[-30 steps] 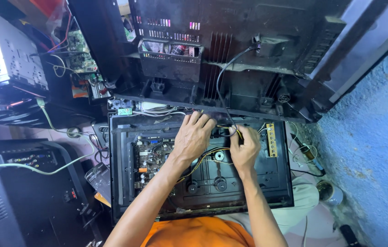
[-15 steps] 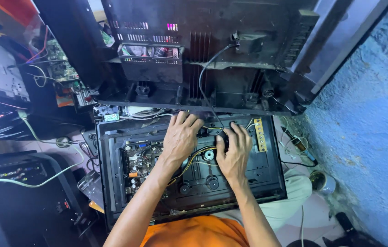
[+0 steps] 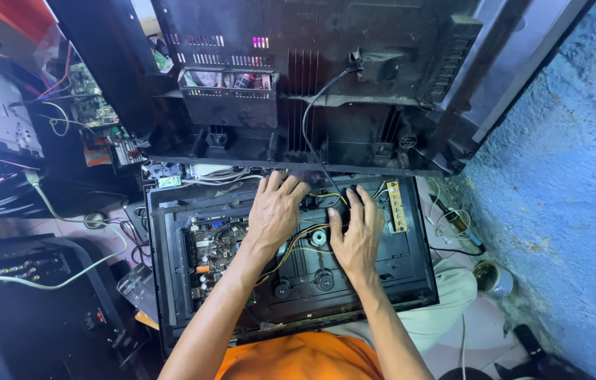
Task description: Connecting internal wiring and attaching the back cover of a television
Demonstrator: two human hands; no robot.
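While both palms face down at mid-frame, the left hand (image 3: 275, 210) is laid with fingers spread on the upper rim of the opened black chassis (image 3: 171, 281), and the right hand (image 3: 357, 232) is pressed flat just beside it, fingertips among the yellow wires (image 3: 296, 243); whether anything is pinched under them cannot be told. A green circuit board (image 3: 212, 250) is seen left of the hands, a yellow connector strip (image 3: 394, 205) to their right. A large black casing (image 3: 298, 84) fills the upper frame, a blue wall (image 3: 572, 176) the right.

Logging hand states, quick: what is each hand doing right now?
Left hand: open, fingers spread flat on the open chassis.
Right hand: open, fingertips on the wiring; grip cannot be told.
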